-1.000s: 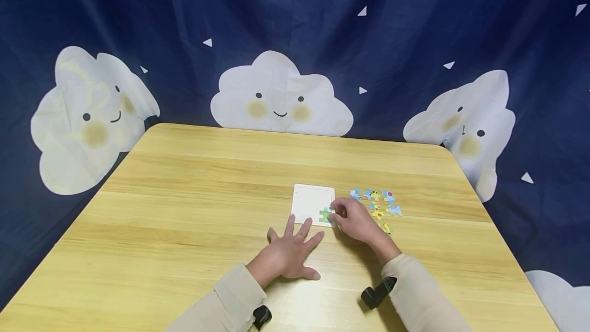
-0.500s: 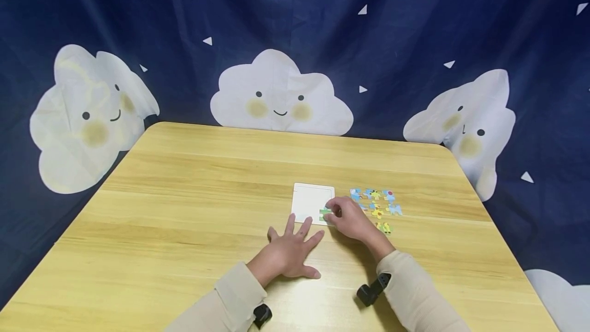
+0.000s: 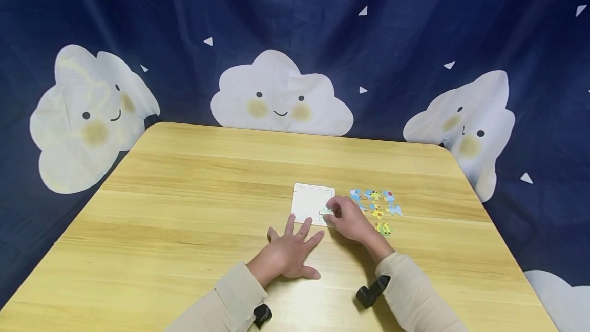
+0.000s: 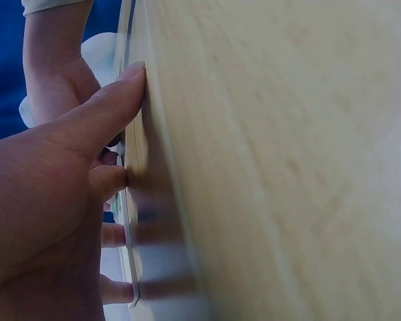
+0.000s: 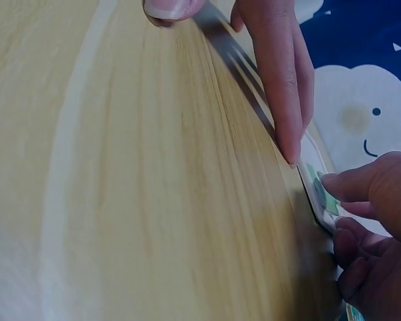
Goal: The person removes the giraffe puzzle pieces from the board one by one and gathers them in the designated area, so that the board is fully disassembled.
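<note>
A white square puzzle board [image 3: 306,200] with a raised rim lies on the table. My left hand [image 3: 291,254] rests palm down with fingers spread, its fingertips on the board's near edge; the left wrist view shows that hand [image 4: 47,207] with straight fingers at the rim. At the board's near right corner my right hand [image 3: 355,221] pinches a green puzzle piece [image 3: 324,212] between thumb and fingers. The fingers partly hide this piece. The right wrist view shows the green puzzle piece [image 5: 327,196] inside the rim, under my right thumb.
Several loose puzzle pieces [image 3: 377,212], blue and yellow, lie right of the board, beside my right hand. The wooden table [image 3: 184,193] ends at a dark blue curtain [image 3: 258,9] with white clouds. Each wrist wears a small black camera [image 3: 367,296].
My right hand has shifted slightly left over the corner, covering more of the green puzzle piece, which now looks paler. My left hand has stayed in place.
</note>
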`<state>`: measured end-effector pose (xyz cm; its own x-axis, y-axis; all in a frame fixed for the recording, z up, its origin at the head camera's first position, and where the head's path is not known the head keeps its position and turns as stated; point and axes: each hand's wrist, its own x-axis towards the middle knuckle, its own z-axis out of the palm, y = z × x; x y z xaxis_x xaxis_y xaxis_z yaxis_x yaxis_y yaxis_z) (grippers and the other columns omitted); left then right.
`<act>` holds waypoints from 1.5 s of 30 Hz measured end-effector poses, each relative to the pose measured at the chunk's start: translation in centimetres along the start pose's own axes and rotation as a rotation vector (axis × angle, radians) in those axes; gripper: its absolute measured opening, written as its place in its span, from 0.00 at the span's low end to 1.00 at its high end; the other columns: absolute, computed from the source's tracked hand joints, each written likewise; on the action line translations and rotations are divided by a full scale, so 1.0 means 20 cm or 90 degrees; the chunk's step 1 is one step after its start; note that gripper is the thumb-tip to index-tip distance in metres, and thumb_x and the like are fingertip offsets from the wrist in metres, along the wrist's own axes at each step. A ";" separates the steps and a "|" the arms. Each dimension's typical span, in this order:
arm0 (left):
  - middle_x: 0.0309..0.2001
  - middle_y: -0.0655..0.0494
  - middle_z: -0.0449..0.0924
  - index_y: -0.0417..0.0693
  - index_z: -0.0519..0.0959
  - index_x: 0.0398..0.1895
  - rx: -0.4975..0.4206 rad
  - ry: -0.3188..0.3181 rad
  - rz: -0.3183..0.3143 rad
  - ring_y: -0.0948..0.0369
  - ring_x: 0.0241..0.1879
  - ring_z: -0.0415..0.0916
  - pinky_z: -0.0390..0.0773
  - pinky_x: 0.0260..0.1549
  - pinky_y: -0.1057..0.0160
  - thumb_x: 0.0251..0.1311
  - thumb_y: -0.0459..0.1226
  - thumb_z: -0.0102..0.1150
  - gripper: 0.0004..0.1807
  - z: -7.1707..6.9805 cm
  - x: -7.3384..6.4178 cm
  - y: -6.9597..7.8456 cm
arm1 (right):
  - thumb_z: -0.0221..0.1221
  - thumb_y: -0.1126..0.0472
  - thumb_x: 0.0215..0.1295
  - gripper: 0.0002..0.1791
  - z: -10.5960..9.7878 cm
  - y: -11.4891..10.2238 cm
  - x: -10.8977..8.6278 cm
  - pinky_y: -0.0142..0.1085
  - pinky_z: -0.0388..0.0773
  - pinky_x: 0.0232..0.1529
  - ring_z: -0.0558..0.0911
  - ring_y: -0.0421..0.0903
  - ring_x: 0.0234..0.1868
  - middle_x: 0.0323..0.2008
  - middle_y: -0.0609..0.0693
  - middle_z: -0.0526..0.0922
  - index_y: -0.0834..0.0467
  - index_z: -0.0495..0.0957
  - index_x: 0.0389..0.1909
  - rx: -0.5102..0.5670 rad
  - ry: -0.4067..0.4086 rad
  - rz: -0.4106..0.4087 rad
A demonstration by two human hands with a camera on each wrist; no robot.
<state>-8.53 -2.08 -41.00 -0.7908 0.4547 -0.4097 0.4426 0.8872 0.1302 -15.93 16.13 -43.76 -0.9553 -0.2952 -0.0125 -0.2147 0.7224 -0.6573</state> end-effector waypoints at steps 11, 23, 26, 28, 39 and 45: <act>0.76 0.55 0.39 0.73 0.48 0.73 -0.006 -0.002 0.003 0.41 0.73 0.35 0.57 0.51 0.26 0.48 0.71 0.51 0.49 0.00 0.00 0.00 | 0.63 0.65 0.58 0.12 0.02 -0.01 -0.02 0.35 0.67 0.31 0.69 0.43 0.28 0.26 0.49 0.72 0.55 0.70 0.39 0.050 0.003 0.013; 0.76 0.55 0.39 0.72 0.48 0.73 -0.006 0.007 0.004 0.41 0.73 0.36 0.58 0.51 0.26 0.47 0.71 0.50 0.49 0.00 -0.01 0.00 | 0.61 0.63 0.62 0.10 -0.08 0.03 -0.05 0.35 0.74 0.32 0.76 0.44 0.31 0.32 0.52 0.77 0.58 0.77 0.45 0.110 0.100 -0.016; 0.76 0.55 0.39 0.72 0.47 0.74 -0.002 0.007 0.002 0.41 0.73 0.36 0.58 0.51 0.27 0.48 0.71 0.50 0.49 0.00 -0.01 0.00 | 0.59 0.61 0.65 0.15 -0.13 0.06 -0.07 0.35 0.76 0.31 0.79 0.45 0.30 0.33 0.54 0.78 0.61 0.77 0.51 0.117 0.106 -0.011; 0.76 0.55 0.39 0.72 0.47 0.74 0.001 0.007 0.003 0.42 0.73 0.36 0.58 0.51 0.27 0.48 0.71 0.50 0.49 0.00 -0.01 0.00 | 0.56 0.61 0.67 0.19 -0.16 0.09 -0.08 0.34 0.77 0.30 0.81 0.47 0.31 0.35 0.56 0.77 0.63 0.74 0.56 0.130 0.106 -0.002; 0.76 0.56 0.38 0.73 0.47 0.74 -0.001 0.008 0.003 0.42 0.73 0.36 0.58 0.51 0.27 0.49 0.70 0.50 0.49 0.00 -0.01 0.00 | 0.53 0.63 0.69 0.20 -0.33 0.26 -0.18 0.32 0.77 0.26 0.84 0.52 0.35 0.41 0.61 0.74 0.65 0.67 0.60 0.148 0.134 0.092; 0.76 0.55 0.39 0.72 0.47 0.74 -0.006 0.010 0.004 0.42 0.73 0.36 0.58 0.51 0.27 0.49 0.71 0.50 0.49 0.00 -0.02 0.00 | 0.55 0.63 0.67 0.17 -0.38 0.33 -0.23 0.32 0.76 0.31 0.81 0.47 0.33 0.36 0.58 0.78 0.65 0.72 0.54 0.073 0.155 0.098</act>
<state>-8.28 -2.21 -40.84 -0.7945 0.4618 -0.3944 0.4442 0.8847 0.1412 -14.42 26.99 -42.21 -0.9984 -0.0190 0.0538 -0.0527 0.6679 -0.7424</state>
